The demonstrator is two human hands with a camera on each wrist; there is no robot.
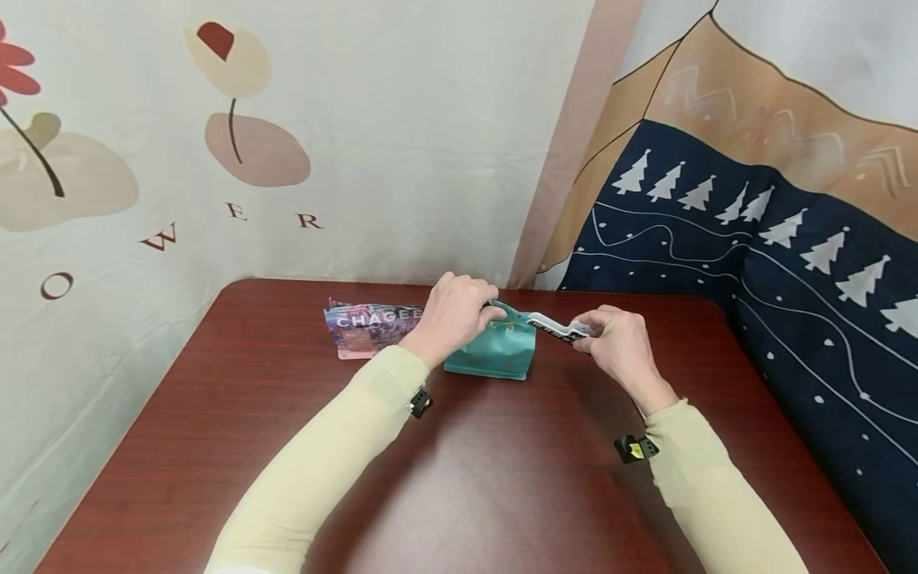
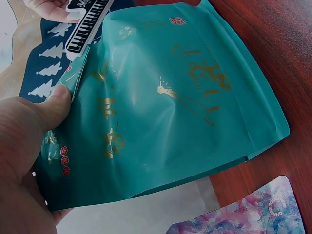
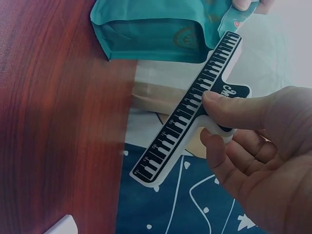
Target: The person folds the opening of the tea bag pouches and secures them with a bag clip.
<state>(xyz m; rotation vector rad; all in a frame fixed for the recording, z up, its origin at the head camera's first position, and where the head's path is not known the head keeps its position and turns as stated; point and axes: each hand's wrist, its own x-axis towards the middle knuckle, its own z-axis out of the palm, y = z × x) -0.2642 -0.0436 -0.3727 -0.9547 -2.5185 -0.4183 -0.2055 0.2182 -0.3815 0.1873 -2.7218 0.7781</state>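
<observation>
A teal pouch (image 1: 495,355) with gold print stands near the back of the table. My left hand (image 1: 459,311) grips its folded top edge; in the left wrist view the thumb (image 2: 57,100) presses on the fold. Between the thumb and fingers of my right hand (image 1: 620,347) is a black-and-white bag clip (image 3: 185,112) with a piano-key pattern, pinched at its handles. One end of the clip meets a corner of the folded top. Whether its jaws have the pouch between them I cannot tell.
To the left, partly behind my left hand, stands a pink and purple pouch (image 1: 369,331) marked CHAGEE. The dark red table (image 1: 502,478) ends at a printed white curtain (image 1: 402,199) and a navy one (image 1: 674,239). A small white object (image 3: 63,226) shows at the right wrist view's lower edge.
</observation>
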